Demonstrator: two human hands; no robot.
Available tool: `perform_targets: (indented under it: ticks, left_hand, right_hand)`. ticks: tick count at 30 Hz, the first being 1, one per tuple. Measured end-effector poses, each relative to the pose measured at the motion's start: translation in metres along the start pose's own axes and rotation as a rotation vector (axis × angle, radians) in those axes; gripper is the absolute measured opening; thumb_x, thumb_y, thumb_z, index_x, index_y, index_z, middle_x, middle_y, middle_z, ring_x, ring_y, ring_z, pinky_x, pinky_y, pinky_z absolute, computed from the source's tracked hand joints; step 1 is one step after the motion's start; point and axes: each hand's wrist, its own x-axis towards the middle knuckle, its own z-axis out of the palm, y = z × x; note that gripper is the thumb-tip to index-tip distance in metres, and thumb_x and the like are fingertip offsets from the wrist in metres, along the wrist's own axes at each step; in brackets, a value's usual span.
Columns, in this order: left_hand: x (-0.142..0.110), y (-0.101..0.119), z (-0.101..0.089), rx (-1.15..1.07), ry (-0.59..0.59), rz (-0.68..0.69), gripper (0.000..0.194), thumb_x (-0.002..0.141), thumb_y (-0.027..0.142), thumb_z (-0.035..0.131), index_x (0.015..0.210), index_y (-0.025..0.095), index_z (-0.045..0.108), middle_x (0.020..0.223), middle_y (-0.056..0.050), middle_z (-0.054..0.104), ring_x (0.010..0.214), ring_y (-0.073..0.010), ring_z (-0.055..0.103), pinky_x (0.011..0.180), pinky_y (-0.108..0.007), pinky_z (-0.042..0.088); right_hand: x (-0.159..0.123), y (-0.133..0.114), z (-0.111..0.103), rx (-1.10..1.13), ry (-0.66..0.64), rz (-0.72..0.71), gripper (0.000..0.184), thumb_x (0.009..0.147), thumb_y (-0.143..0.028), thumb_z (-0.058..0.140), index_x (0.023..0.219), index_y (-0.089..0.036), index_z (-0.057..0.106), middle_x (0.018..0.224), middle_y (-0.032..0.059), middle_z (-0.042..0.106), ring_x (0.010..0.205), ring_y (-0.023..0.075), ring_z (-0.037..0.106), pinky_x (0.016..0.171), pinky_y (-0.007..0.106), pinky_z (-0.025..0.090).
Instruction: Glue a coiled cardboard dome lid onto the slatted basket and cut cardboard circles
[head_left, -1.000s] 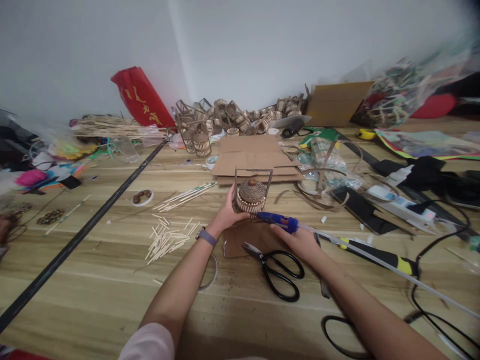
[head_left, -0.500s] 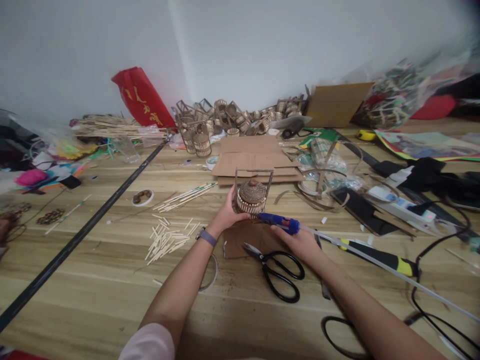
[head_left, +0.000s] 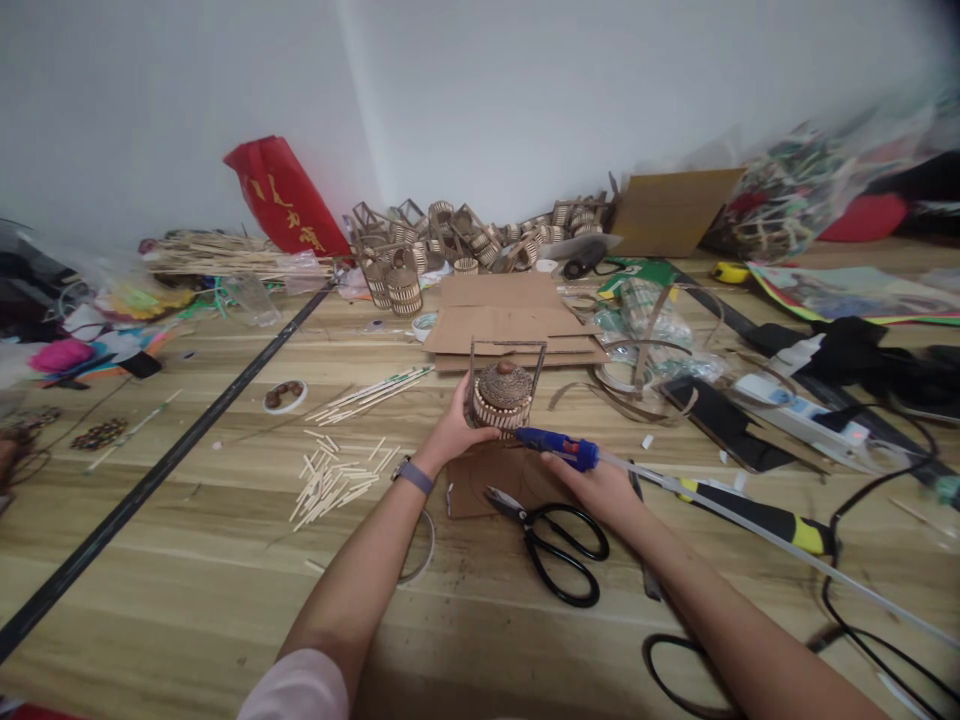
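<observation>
Left hand [head_left: 454, 428] bracing basket [head_left: 501, 402], right hand [head_left: 601, 486] gripping glue gun [head_left: 561, 447].
Beyond the scissors [head_left: 529, 516], the basket is being clasped at its left side, presumably for steadiness beside the nozzle [head_left: 523, 435].

We count one left hand [head_left: 456, 428], one right hand [head_left: 600, 488], one blue glue gun [head_left: 561, 448], one held lidded basket [head_left: 501, 410], one fully visible pair of scissors [head_left: 551, 545], one wristwatch [head_left: 412, 474], one white power strip [head_left: 799, 410]; the heaped baskets [head_left: 480, 238] overlap too closely to number
</observation>
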Motion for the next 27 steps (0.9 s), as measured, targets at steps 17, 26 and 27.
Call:
perform_targets:
  ticks: [17,26,27]
  left_hand:
    - [0.0002,-0.0011,0.0002,-0.004,0.001,-0.006,0.123,0.062,0.038,0.088,0.155,0.019,0.01,0.158,-0.018,0.027,0.146,-0.0305,0.026,0.12,-0.044,0.018]
    - [-0.0002,0.0025,0.0009,-0.021,-0.001,-0.018,0.124,0.061,0.041,0.088,0.155,0.018,0.01,0.157,-0.018,0.029,0.146,-0.0309,0.027,0.12,-0.044,0.02]
    - [-0.0002,0.0028,0.001,-0.023,0.0,-0.019,0.124,0.061,0.042,0.088,0.155,0.018,0.01,0.157,-0.019,0.029,0.146,-0.0307,0.027,0.12,-0.044,0.019]
  right_hand:
    - [-0.0002,0.0013,0.0024,-0.045,0.051,-0.077,0.033,0.083,-0.049,0.054,0.067,-0.024,0.068,0.068,0.005,0.071,0.071,0.0253,0.068,0.07,0.034,0.052]
    - [-0.0019,0.0035,0.0066,-0.056,0.079,-0.082,0.035,0.083,-0.051,0.052,0.072,-0.024,0.071,0.075,0.0073,0.074,0.078,0.0284,0.069,0.076,0.038,0.054]
    - [-0.0019,0.004,0.007,-0.055,0.081,-0.082,0.035,0.082,-0.051,0.052,0.074,-0.024,0.072,0.077,0.0075,0.074,0.081,0.0289,0.069,0.078,0.039,0.054]
